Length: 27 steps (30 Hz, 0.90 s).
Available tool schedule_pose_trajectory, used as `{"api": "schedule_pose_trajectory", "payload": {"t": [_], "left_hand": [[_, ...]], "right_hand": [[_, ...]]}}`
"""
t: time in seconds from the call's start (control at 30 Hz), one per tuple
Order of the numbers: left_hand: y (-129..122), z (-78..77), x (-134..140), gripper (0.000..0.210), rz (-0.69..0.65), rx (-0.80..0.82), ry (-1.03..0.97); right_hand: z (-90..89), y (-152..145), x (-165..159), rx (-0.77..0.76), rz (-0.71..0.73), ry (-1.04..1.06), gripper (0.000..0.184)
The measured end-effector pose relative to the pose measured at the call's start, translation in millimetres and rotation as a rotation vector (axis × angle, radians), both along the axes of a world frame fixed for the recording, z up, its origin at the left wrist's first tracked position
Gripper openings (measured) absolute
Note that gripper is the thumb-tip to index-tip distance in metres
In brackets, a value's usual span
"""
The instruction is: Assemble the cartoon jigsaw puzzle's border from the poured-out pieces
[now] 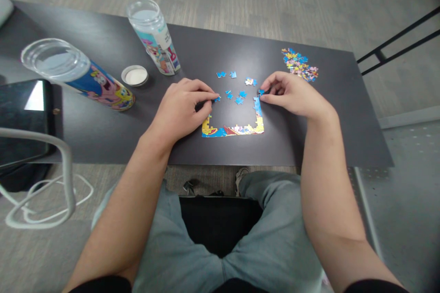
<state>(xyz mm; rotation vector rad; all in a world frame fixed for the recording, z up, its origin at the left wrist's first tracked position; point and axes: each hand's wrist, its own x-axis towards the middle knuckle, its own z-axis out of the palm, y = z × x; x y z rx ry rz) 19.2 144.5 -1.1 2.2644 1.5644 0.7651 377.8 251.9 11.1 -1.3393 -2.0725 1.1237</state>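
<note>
A partly joined jigsaw border (228, 131) lies on the dark table, with a bottom edge and a right side running upward. My right hand (287, 91) pinches a blue puzzle piece (261, 92) at the top of that right side. At the upper left of the border, my left hand (187, 105) has thumb and forefinger closed on another small blue piece (217, 99). Between the hands lie several loose blue pieces (239, 99). Beyond them are two more blue pieces (222, 74) and a mostly white and yellow cluster (250, 81).
A heap of mixed pieces (300, 65) sits at the right back. To the left stand two clear-topped printed jars (160, 41), (99, 82) and a white lid (134, 75). A black tablet-like device (25, 119) and white cable (65, 155) are at the far left.
</note>
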Motion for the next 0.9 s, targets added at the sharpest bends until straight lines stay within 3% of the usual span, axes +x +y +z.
{"api": "schedule_pose_trajectory", "payload": {"t": [0.27,0.43,0.6,0.9], "left_hand": [[-1.0,2.4,0.8,0.038,-0.027,-0.012,-0.034],[-0.8,4.8,3.1,0.039,-0.063,-0.037,-0.045],[-1.2,4.1,3.5,0.038,-0.087,-0.039,-0.044],[-1.9,5.7,5.9,0.039,-0.078,-0.035,-0.049]], "right_hand": [[6.4,-6.4,-16.6,0.054,-0.037,0.048,0.038],[7.8,-17.8,-52.3,0.077,0.089,0.149,0.035],[-0.1,-24.6,-79.3,0.062,0.154,0.107,0.032],[-4.7,-24.6,-84.9,0.132,0.157,0.024,0.030]]}}
